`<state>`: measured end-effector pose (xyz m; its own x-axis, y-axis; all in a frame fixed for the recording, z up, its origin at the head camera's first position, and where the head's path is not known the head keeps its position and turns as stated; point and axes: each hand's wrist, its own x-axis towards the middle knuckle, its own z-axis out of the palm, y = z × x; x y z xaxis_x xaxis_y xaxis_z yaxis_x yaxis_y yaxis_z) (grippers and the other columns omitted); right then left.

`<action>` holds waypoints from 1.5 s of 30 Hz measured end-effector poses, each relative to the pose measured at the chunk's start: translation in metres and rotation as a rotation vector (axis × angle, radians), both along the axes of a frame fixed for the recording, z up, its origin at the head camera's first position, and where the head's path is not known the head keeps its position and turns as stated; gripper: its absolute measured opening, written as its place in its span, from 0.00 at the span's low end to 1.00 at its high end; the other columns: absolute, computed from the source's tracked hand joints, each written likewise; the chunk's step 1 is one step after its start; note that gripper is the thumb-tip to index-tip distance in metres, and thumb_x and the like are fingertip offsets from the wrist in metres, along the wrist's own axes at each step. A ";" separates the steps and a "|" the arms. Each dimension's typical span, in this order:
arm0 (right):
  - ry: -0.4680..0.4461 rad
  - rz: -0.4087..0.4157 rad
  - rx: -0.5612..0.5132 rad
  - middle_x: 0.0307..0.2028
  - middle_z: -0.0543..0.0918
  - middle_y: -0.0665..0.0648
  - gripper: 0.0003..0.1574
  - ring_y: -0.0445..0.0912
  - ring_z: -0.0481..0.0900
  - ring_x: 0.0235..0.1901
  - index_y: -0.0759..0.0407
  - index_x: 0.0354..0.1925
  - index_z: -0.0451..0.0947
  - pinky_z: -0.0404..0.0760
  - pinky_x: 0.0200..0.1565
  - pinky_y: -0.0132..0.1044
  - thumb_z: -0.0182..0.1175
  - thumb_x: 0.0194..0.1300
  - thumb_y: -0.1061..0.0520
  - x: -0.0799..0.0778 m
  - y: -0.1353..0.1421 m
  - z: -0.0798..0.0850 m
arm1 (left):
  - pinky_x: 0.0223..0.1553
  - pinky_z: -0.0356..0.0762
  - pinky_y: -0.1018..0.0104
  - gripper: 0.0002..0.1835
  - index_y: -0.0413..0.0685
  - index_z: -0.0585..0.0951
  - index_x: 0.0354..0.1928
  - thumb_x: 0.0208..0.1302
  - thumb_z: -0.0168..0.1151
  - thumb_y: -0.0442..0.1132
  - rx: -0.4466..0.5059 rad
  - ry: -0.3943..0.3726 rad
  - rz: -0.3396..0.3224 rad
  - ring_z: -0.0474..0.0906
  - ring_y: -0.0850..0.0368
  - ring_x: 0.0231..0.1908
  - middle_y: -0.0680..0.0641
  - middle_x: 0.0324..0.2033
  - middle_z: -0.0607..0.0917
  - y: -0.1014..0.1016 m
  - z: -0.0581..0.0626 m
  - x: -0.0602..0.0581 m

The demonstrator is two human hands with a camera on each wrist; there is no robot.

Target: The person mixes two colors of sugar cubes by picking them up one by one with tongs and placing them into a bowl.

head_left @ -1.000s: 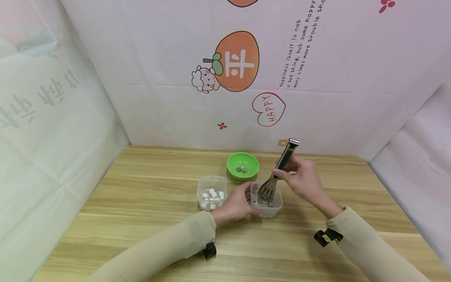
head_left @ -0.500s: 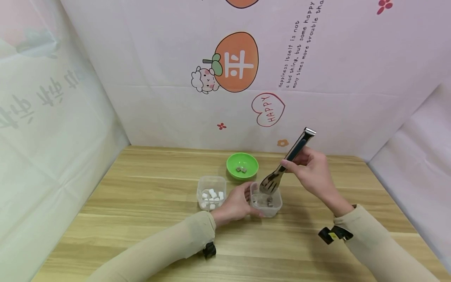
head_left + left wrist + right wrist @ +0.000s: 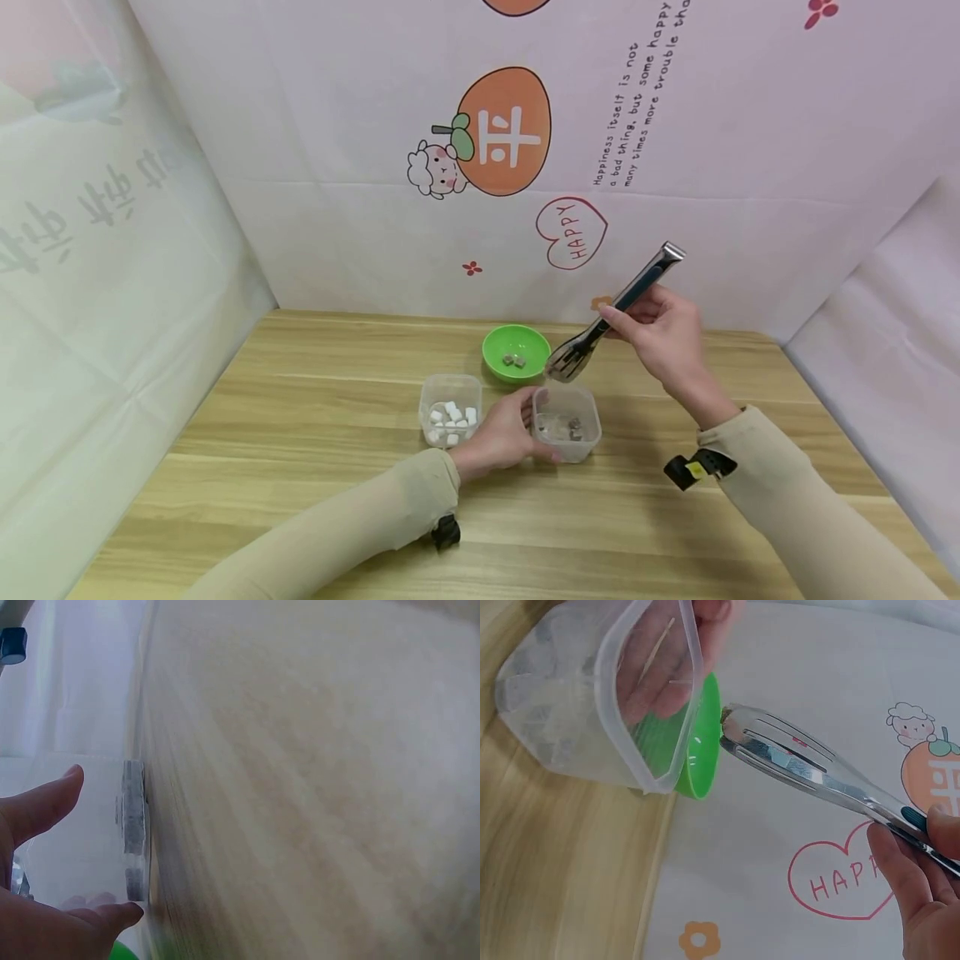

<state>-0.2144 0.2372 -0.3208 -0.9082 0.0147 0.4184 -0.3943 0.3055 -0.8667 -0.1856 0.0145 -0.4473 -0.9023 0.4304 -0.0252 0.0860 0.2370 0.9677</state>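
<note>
My right hand [image 3: 663, 337] pinches metal food tongs [image 3: 628, 292] with dark grip panels. The slotted tips hang above the far rim of a clear plastic container [image 3: 576, 452], right by a green bowl [image 3: 497, 346]. In the right wrist view the tongs [image 3: 810, 766] are pressed together, with a small brownish bit between the tips. Brown-grey cubes [image 3: 575, 427] lie in the container, and two similar cubes [image 3: 514, 361] sit in the bowl. My left hand [image 3: 504, 437] holds the container from its left side, thumb in front, fingers behind.
Left of my left hand stands another clear container [image 3: 452, 385] with several white cubes [image 3: 453, 413] in it. All stand on a wooden table [image 3: 337, 417], against a printed white cloth [image 3: 360, 250] at the back and more cloth at the sides.
The tongs have risen out of the container and swung up and left toward the bowl, carried by my right hand. My left hand and both containers have stayed put.
</note>
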 end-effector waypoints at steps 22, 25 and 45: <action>-0.036 -0.080 -0.030 0.35 0.88 0.69 0.15 0.47 0.88 0.29 0.75 0.45 0.80 0.92 0.37 0.40 0.73 0.67 0.65 -0.049 -0.041 -0.025 | 0.71 0.71 0.57 0.55 0.37 0.67 0.76 0.44 0.87 0.27 -0.005 0.003 -0.013 0.72 0.43 0.70 0.38 0.70 0.75 0.000 0.003 -0.002; -0.049 -0.080 -0.030 0.36 0.87 0.72 0.15 0.47 0.88 0.30 0.75 0.45 0.79 0.92 0.38 0.42 0.72 0.67 0.65 -0.052 -0.045 -0.028 | 0.71 0.71 0.58 0.55 0.37 0.66 0.76 0.45 0.87 0.27 -0.008 0.000 -0.012 0.72 0.44 0.70 0.39 0.70 0.75 0.000 0.003 -0.002; 0.029 -0.089 -0.007 0.37 0.88 0.68 0.18 0.44 0.89 0.29 0.74 0.46 0.79 0.90 0.35 0.32 0.74 0.66 0.63 -0.035 -0.030 -0.018 | 0.72 0.71 0.55 0.57 0.37 0.67 0.76 0.41 0.87 0.27 -0.007 -0.011 0.002 0.72 0.42 0.70 0.38 0.70 0.76 0.001 0.000 -0.002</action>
